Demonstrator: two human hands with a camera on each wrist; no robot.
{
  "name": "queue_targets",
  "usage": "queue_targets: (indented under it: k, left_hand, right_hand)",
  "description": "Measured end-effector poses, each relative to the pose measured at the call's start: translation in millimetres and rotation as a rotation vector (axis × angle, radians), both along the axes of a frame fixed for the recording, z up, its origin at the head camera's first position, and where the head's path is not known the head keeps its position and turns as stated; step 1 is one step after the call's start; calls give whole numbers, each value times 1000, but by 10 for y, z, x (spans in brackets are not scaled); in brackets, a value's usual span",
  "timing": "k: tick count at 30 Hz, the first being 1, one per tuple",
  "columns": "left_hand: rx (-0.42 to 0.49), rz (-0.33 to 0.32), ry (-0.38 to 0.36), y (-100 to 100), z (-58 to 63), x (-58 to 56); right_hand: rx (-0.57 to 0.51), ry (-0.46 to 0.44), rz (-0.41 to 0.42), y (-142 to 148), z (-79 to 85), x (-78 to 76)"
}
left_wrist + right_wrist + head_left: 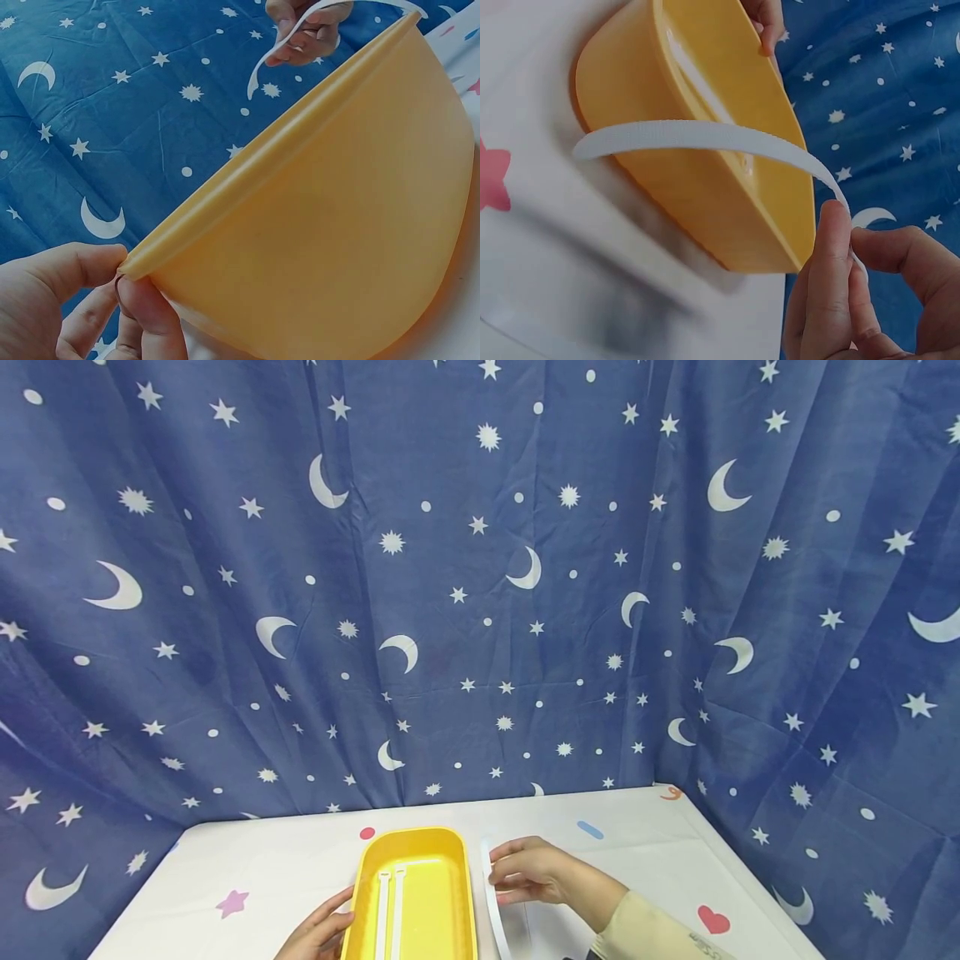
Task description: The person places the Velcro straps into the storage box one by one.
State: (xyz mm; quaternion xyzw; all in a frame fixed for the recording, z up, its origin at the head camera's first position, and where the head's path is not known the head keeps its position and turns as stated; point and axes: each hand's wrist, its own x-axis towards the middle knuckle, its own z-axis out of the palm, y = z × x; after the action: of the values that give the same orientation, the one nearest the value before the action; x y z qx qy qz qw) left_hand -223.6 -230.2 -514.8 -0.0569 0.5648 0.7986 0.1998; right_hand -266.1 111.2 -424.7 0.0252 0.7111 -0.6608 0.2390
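A yellow rectangular box [442, 910] with rounded corners stands open on the table. My left hand [318, 933] pinches its rim at the left side, thumb and fingers on the edge in the left wrist view. Two white straps [398, 910] with slotted ends lie side by side inside the box. Just right of the box, my right hand [532, 870] pinches another white strap [705, 135] near one end between thumb and fingers. The rest of that strap curves away freely, and in the right wrist view it crosses in front of the box wall.
The white table cover [615, 868] carries a printed pink star [232, 903], a red heart [713, 919] and other coloured shapes. A dark blue curtain [450, 610] with moons and stars hangs behind the table and along its sides.
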Motion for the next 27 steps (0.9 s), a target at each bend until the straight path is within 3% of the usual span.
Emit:
queue_targets:
  k: [27]
  left_hand:
    - [8, -8, 12, -11, -13, -2]
  right_hand:
    - [-31, 1, -16, -374, -64, -5]
